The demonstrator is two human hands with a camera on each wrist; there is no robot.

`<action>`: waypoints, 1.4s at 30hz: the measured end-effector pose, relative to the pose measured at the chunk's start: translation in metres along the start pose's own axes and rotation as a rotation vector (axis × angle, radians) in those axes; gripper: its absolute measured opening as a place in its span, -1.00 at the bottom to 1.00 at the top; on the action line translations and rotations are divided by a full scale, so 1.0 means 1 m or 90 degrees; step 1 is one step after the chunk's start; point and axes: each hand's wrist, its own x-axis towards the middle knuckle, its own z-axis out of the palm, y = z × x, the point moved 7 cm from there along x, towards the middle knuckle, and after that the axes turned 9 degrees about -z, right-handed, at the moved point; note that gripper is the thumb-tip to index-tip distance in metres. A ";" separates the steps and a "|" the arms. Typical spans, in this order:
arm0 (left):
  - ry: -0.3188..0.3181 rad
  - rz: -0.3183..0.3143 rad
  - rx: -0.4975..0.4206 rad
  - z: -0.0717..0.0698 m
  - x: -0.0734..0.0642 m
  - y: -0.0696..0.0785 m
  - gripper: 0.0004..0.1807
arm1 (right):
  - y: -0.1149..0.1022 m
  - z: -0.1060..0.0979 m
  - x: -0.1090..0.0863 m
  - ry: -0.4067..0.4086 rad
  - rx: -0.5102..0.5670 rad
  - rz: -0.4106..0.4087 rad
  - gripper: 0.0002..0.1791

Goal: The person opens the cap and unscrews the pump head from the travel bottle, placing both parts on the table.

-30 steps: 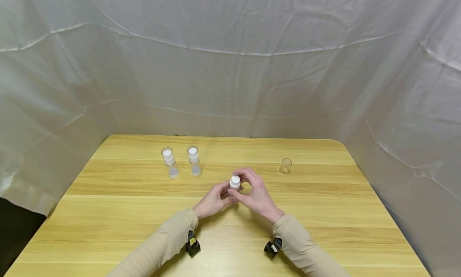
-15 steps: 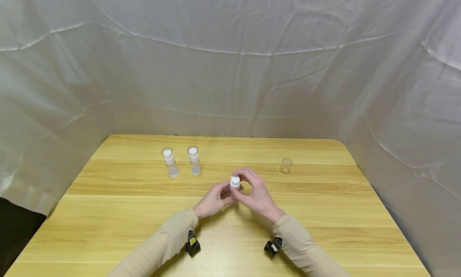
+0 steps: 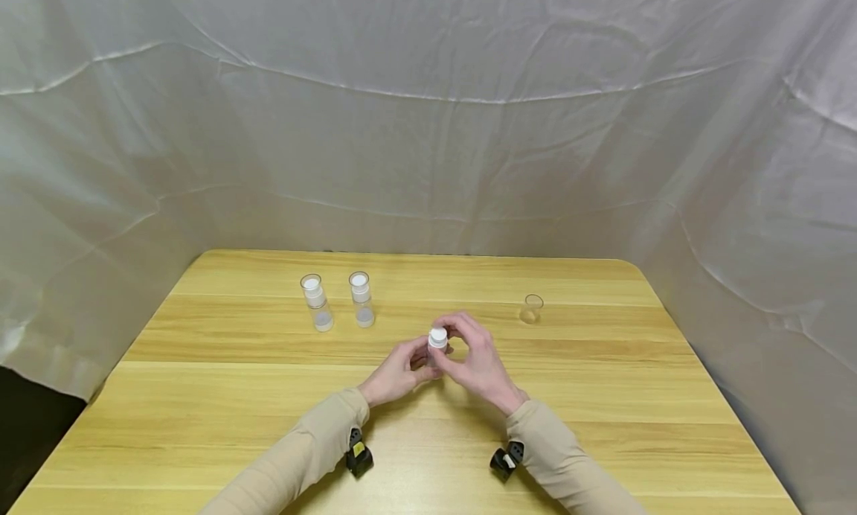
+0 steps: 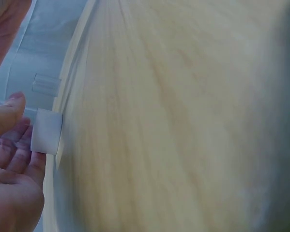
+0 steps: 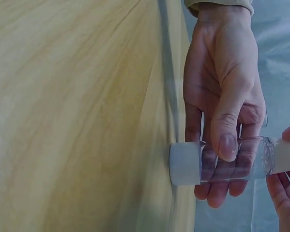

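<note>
A small clear bottle (image 5: 253, 162) with a white base (image 5: 185, 163) and a white top (image 3: 438, 336) stands upright between both hands near the middle of the table. My left hand (image 3: 393, 375) grips its clear body, thumb on one side and fingers curled round the other. At the upper end, my right hand (image 3: 480, 366) pinches the white top between thumb and fingers. In the left wrist view, the white base (image 4: 47, 131) shows below the left fingers, close over the table. Part of the clear body is hidden by the hands in the head view.
Two similar bottles, one (image 3: 317, 302) left of the other (image 3: 361, 299), stand at the back left, each with a clear cover over its white top. A loose clear cover (image 3: 531, 310) stands at the back right. Grey cloth (image 3: 428, 150) hangs behind the wooden table (image 3: 602, 381).
The right thumb and fingers have shifted slightly about the white top. My left hand and the bottle stay in nearly the same place.
</note>
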 end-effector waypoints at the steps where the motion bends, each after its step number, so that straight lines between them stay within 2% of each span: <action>1: 0.000 -0.001 -0.002 0.000 0.000 0.000 -0.44 | 0.000 0.000 0.000 -0.003 0.001 0.000 -0.60; 9: 0.006 -0.003 0.000 0.000 0.000 0.000 -0.46 | 0.003 0.000 0.000 0.005 -0.014 0.030 -0.55; 14: 0.000 0.001 -0.001 0.000 0.000 0.000 -0.44 | 0.002 0.001 0.000 0.000 -0.005 0.021 -0.60; 19: -0.002 0.001 -0.004 0.000 0.000 -0.001 -0.45 | 0.003 0.001 -0.001 -0.010 0.006 0.021 -0.56; 27: 0.001 -0.001 -0.002 0.000 0.000 -0.001 -0.45 | 0.007 -0.001 -0.003 0.009 0.008 0.033 -0.56; 35: 0.001 0.004 -0.006 -0.001 0.000 -0.001 -0.45 | 0.006 0.002 -0.002 -0.013 0.033 0.022 -0.57; 42: 0.003 0.000 -0.005 0.000 0.001 0.000 -0.46 | 0.008 0.001 -0.002 0.005 0.023 0.038 -0.54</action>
